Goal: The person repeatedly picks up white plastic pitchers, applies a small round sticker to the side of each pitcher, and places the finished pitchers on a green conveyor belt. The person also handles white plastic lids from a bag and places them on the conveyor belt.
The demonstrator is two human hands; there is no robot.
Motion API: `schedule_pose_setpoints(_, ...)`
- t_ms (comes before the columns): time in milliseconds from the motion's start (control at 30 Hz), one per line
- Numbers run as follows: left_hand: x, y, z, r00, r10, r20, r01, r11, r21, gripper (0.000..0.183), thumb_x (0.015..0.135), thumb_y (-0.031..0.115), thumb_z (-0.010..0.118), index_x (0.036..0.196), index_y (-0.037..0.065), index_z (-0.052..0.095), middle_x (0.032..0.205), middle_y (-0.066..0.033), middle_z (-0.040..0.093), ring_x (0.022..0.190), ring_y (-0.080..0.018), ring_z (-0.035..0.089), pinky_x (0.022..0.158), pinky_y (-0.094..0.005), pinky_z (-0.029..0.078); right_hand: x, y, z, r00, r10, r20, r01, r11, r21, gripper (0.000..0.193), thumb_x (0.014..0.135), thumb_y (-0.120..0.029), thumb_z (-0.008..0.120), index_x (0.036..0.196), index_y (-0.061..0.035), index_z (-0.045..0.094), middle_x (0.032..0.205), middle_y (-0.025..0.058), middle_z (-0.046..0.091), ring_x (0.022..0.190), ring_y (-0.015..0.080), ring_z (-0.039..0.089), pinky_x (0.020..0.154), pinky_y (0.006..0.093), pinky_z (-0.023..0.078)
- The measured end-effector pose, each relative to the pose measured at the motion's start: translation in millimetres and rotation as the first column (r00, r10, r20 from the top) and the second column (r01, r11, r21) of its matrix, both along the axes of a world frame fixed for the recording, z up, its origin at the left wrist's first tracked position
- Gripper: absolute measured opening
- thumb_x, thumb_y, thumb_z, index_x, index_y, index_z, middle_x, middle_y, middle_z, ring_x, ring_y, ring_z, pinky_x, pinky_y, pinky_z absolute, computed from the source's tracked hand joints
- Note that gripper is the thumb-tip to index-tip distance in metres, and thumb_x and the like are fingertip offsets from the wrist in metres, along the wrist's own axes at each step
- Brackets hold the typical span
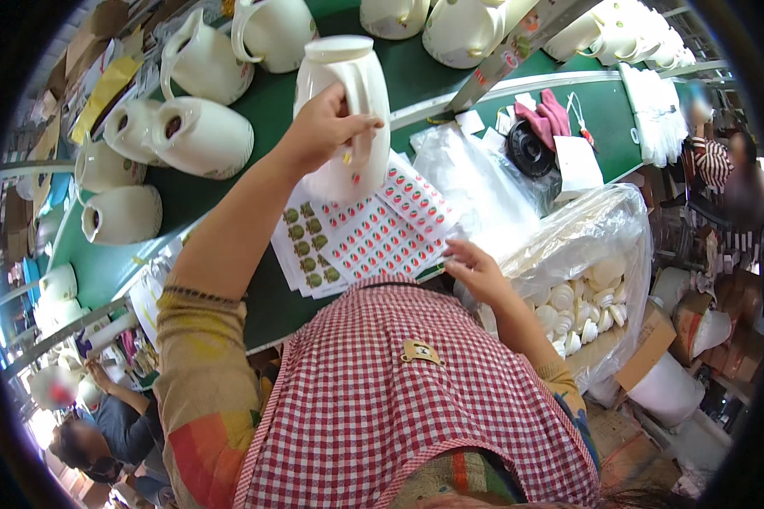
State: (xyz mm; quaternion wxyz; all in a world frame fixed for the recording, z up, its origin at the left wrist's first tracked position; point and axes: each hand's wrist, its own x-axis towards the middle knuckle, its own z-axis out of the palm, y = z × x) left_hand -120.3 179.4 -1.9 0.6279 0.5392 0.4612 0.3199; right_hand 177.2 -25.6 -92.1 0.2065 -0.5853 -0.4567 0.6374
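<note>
Jug (376, 92) in left hand (321, 131), bag (630, 219) of caps (563, 297)

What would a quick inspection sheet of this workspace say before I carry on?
Surface: green tabletop, partly covered.
Job's things: white jug held above printed sticker sheets, which overlap each other.
Clutter: clear plastic, a black round object and a pink cloth to the right of the sheets.
Hands: left hand grips the jug at its handle; right hand is by the sheets' right edge, and whether it holds anything small cannot be told.
Cables: nothing seen that is clearly one.
Surroundings: more jugs, a bag of cream-coloured parts, a co-worker at lower left.
</note>
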Motion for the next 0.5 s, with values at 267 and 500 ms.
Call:
schedule_pose_setpoints(267, 56, 116, -118, 0.917, 0.311, -0.250, -0.146, 0.844, 0.515, 0.036, 0.074, 0.022, 0.075, 0.097, -0.002, 0.060, 0.085, -0.0185, 0.068, 0.076, -0.0288, 0.068, 0.072, -0.0351, 0.052, 40, -30, -4, 0.968, -0.253, 0.007, 0.251, 0.963, 0.102, 0.042, 0.086, -0.013, 0.065, 0.127, -0.0049, 0.056, 0.108, 0.0077, 0.065, 0.093, 0.0131, 0.060, 0.080, 0.0281, 0.048)
schedule_pose_setpoints(500, 96, 141, -115, 0.835, 0.369, -0.409, -0.003, 0.746, 0.666, 0.034, 0.077, 0.031, 0.072, 0.089, 0.002, 0.058, 0.080, -0.0232, 0.064, 0.074, -0.0420, 0.062, 0.068, -0.0470, 0.050, 136, -75, -11, 0.698, -0.633, 0.334, 0.493, 0.763, 0.417, 0.027, 0.085, -0.015, 0.068, 0.108, -0.0011, 0.067, 0.097, 0.0068, 0.069, 0.089, 0.0135, 0.063, 0.082, 0.0280, 0.050)
